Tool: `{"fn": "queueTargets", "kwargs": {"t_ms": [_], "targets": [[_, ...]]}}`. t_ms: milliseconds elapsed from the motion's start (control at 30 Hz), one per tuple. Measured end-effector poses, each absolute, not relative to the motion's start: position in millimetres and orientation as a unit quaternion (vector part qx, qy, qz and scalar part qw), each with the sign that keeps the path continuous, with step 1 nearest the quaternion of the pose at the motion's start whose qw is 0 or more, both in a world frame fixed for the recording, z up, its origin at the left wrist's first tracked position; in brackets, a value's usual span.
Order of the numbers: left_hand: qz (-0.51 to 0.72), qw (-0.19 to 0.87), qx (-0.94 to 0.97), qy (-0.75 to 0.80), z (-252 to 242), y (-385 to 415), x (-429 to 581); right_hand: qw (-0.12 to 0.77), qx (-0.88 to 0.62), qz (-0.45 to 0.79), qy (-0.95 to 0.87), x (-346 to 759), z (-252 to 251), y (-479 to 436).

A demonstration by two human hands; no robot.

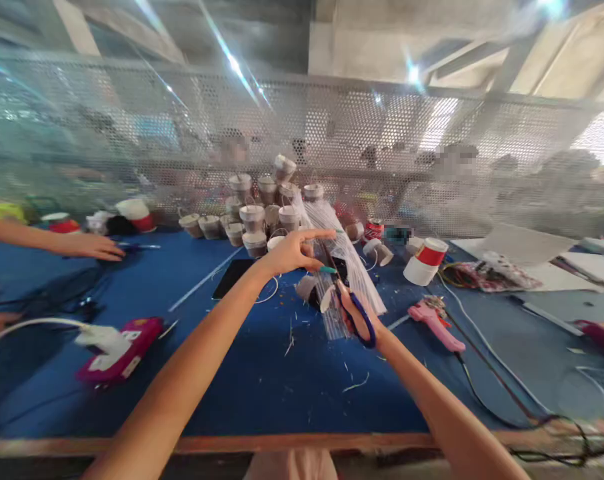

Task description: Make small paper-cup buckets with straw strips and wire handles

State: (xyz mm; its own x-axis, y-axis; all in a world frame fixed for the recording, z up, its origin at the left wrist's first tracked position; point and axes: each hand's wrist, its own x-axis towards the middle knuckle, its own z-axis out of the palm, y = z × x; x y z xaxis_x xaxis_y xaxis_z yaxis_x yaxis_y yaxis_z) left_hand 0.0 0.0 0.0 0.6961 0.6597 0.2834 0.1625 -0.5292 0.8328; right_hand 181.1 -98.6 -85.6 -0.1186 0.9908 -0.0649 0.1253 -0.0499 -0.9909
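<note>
Scissors (366,327) with dark blue handles are in my right hand (356,308), fingers wrapped round the grips. Their narrow blades point up and away, toward my left hand (295,253). That hand is held over the table with its index finger stretched and its thumb apart; the other fingers curl in. Teal tips show on thumb and index finger, and I see nothing clearly held there. A bundle of clear plastic strips (349,257) lies behind and under the scissors. Just below my hands a small greyish cup (308,291) rests on its side, partly covered.
Several small handled pots (253,217) are stacked before the mesh screen. A pink glue gun (436,323) with its cord and a red-white roll (426,261) are at right. At left are a magenta power strip (125,353) and another person's hand (95,247).
</note>
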Motion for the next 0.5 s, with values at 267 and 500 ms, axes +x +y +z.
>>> {"fn": "queueTargets", "kwargs": {"t_ms": [267,500], "targets": [[0.304,0.433,0.81,0.255,1.6,-1.1,0.3,0.43,-0.509,0.482,-0.569,184.0,-91.1,-96.6],[0.304,0.445,0.805,0.248,2.6,-3.4,1.3,0.431,-0.505,0.457,-0.591,184.3,-90.8,-94.9]]}}
